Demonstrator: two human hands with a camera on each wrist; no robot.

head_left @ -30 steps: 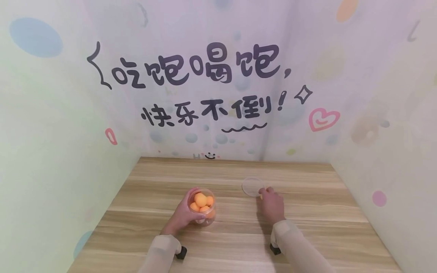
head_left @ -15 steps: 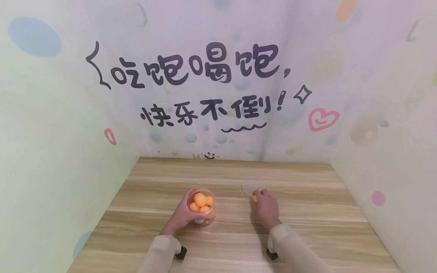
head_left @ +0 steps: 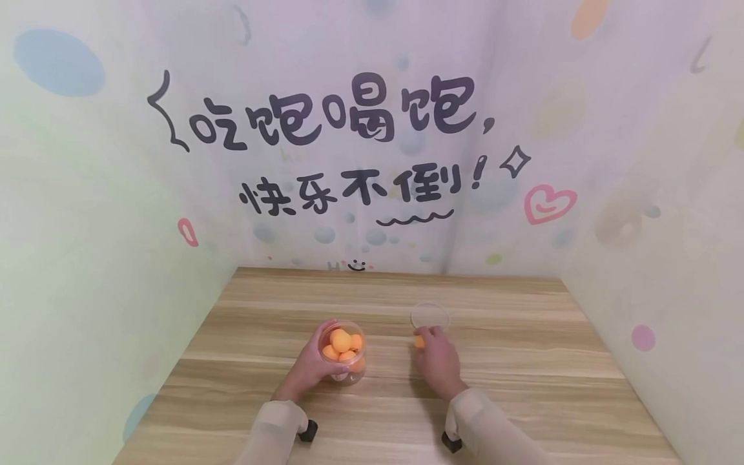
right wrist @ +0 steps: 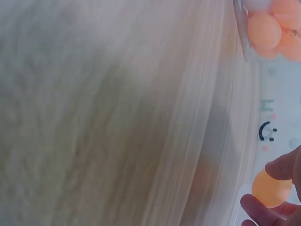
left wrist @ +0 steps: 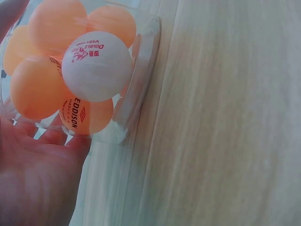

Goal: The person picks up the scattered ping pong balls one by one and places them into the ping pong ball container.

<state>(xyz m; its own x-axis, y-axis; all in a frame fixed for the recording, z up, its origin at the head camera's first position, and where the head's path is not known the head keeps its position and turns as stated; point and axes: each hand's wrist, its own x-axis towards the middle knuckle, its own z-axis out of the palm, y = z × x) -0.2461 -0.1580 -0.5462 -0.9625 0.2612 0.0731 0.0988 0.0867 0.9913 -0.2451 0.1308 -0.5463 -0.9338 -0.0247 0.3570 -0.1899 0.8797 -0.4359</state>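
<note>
My left hand grips a clear plastic jar standing on the table, fingers wrapped round its side. Orange ping-pong balls fill the jar up toward its open mouth; through its wall the left wrist view shows one white ball among several orange ones. To the right of the jar, my right hand pinches an orange ping-pong ball between thumb and fingers, held apart from the jar. Just beyond that hand lies a round clear lid, its near edge partly covered by the fingers.
The wood-grain table is enclosed by a back wall with black lettering and by a pale wall on each side. Black wrist straps show at both sleeves.
My right hand has moved left with the orange ping-pong ball, passing in front of the lid toward the jar. The left hand and jar stay put.
</note>
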